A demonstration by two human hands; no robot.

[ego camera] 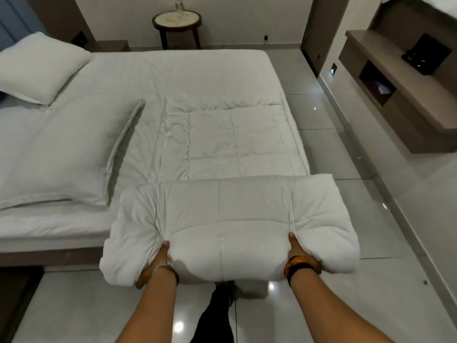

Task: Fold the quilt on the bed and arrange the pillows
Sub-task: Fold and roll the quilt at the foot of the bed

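Observation:
A white quilt (230,219) lies partly folded at the foot of the bed (173,70). Its near part is doubled into a thick roll that overhangs the bed's edge toward me. My left hand (158,261) grips the roll's left side, thumb on top and fingers underneath. My right hand (300,253) grips its right side the same way. The flat part of the quilt spreads beyond the roll on the mattress. One white pillow (64,154) lies flat on the left of the bed. A second pillow (42,68) rests at the far left corner.
A round side table (176,21) stands against the far wall beyond the bed. A wall-mounted wooden shelf unit (400,90) runs along the right. Glossy tiled floor (346,169) lies between bed and shelf. My dark trouser leg (217,315) shows below the quilt.

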